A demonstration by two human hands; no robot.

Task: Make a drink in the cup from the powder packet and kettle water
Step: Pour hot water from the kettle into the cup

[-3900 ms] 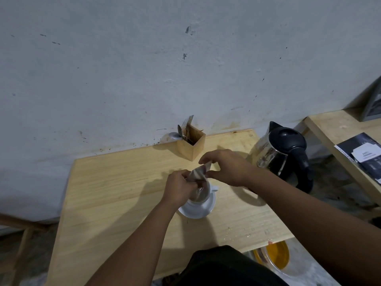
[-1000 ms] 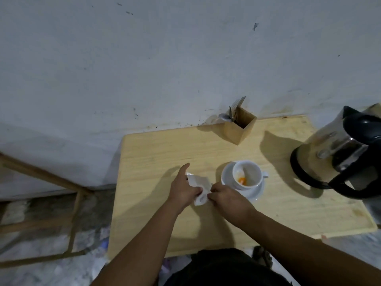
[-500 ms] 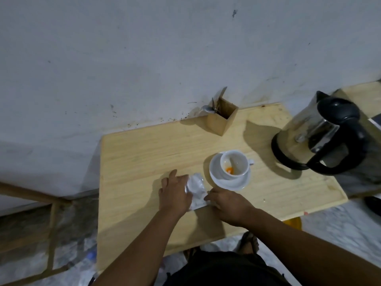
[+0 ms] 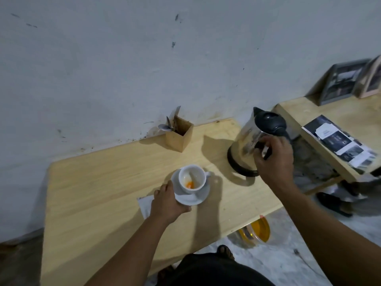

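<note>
Our left hand (image 4: 167, 201) is gripping the rim of the white saucer (image 4: 190, 198) on the desk (image 4: 99, 182); our right hand (image 4: 273, 159) is closing around the black handle of the kettle (image 4: 250, 139); the cup (image 4: 191, 179) is sitting on the saucer, holding orange powder (image 4: 189, 184); the emptied packet (image 4: 146, 204) is lying flat beside our left hand.

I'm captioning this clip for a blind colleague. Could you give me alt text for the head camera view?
The right hand grips the handle of a steel kettle on a wooden table, while the left hand holds the saucer under a white cup with orange powder inside. The emptied packet lies beside the left hand.
</note>
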